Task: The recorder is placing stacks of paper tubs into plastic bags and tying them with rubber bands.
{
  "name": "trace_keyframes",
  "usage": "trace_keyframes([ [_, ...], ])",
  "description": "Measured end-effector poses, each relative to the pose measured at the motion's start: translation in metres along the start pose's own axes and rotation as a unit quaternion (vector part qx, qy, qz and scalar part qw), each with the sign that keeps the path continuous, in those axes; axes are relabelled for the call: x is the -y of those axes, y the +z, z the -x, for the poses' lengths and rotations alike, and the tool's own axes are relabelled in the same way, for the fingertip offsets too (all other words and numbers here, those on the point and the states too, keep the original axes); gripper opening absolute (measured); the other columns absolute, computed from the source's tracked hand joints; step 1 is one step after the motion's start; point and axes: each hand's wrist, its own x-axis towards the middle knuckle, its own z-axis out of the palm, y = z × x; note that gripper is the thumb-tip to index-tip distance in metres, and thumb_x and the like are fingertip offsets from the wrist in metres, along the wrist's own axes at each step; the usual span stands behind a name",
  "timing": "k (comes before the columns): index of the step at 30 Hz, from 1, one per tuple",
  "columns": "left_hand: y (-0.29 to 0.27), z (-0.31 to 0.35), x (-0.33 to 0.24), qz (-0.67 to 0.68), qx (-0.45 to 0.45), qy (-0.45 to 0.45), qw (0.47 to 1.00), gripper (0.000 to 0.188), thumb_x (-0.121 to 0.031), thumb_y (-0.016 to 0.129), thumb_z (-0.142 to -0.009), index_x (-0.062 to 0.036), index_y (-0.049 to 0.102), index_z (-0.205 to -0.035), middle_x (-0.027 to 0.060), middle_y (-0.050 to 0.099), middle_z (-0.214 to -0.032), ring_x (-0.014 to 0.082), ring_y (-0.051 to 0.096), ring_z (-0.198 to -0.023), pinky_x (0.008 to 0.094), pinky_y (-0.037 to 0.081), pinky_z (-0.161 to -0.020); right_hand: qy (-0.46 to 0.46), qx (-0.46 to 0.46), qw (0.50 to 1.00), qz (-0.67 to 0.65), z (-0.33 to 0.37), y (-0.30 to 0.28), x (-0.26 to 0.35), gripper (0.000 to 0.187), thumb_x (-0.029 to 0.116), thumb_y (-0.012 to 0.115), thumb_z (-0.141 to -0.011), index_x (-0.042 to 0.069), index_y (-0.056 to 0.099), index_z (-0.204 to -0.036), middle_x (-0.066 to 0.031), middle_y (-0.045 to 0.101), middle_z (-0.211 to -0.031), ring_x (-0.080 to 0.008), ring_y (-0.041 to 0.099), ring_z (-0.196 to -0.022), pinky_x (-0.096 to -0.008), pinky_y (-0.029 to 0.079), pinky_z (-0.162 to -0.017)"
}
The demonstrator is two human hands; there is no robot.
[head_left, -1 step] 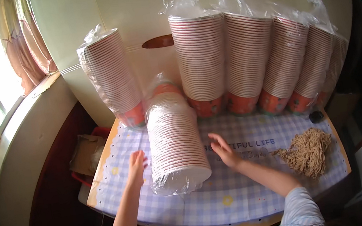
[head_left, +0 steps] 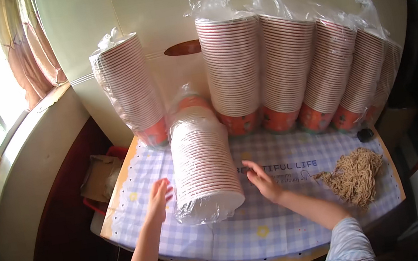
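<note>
A stack of nested paper tubs (head_left: 203, 158) in a clear plastic bag lies on its side on the table in front of me. Its round white end points my way, and an orange-red part shows at the far end. My left hand (head_left: 159, 198) hovers just left of the stack with fingers stretched out, holding nothing. On the other side, my right hand (head_left: 262, 181) is open too, its fingers apart and a small gap between it and the bag.
One bagged tub stack (head_left: 128, 86) stands upright at the back left; several more, such as one bagged stack (head_left: 235, 69), stand along the back right. A heap of tan string (head_left: 358, 175) and a small black object (head_left: 365, 134) lie right on the checked tablecloth (head_left: 290, 227). A cardboard box (head_left: 99, 176) is beside the table.
Both hands have shifted slightly toward me. The lying stack and the upright stacks have stayed in place.
</note>
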Motion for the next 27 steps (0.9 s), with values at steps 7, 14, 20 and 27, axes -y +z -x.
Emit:
trace_keyframes([
  [7, 0.017, 0.065, -0.017, 0.057, 0.187, 0.024, 0.980, 0.055, -0.031, 0.038, -0.092, -0.0035, 0.018, -0.135, 0.0096, 0.026, -0.136, 0.0175, 0.027, -0.123, 0.0298, 0.020, -0.101, 0.096, 0.145, 0.980, -0.101, 0.025, 0.025, 0.032, 0.066, 0.037, 0.035, -0.091, -0.002, 0.004, -0.135, -0.0147, 0.007, -0.142, -0.0211, 0.007, -0.131, -0.0304, 0.012, -0.105],
  [14, 0.042, 0.016, -0.031, 0.080, 0.213, 0.015, 0.974, 0.070, -0.029, 0.044, -0.089, -0.0115, -0.004, -0.137, 0.0134, 0.017, -0.140, 0.0198, 0.030, -0.123, 0.0297, 0.028, -0.098, 0.127, 0.107, 0.974, -0.153, -0.023, 0.037, 0.030, 0.080, 0.044, 0.044, -0.086, 0.004, -0.006, -0.136, -0.0135, 0.008, -0.142, -0.0201, 0.013, -0.130, -0.0296, 0.015, -0.104],
  [20, 0.049, -0.019, -0.041, 0.133, 0.160, -0.036, 0.977, 0.075, -0.030, 0.053, -0.084, -0.0186, 0.003, -0.138, 0.0163, 0.032, -0.131, 0.0217, 0.041, -0.113, 0.0313, 0.036, -0.092, 0.106, 0.046, 0.985, -0.124, -0.062, 0.046, 0.021, 0.090, 0.047, 0.055, -0.079, 0.007, -0.001, -0.137, -0.0154, 0.013, -0.140, -0.0223, 0.023, -0.126, -0.0310, 0.024, -0.100],
  [27, 0.042, -0.077, -0.027, 0.188, 0.174, 0.025, 0.966, 0.071, -0.029, 0.055, -0.083, -0.0166, 0.011, -0.138, 0.0120, 0.027, -0.135, 0.0206, 0.034, -0.119, 0.0304, 0.032, -0.095, 0.109, 0.014, 0.990, -0.088, -0.109, 0.047, 0.006, 0.092, 0.049, 0.057, -0.076, 0.015, -0.002, -0.138, -0.0159, 0.015, -0.140, -0.0246, 0.027, -0.124, -0.0346, 0.031, -0.096],
])
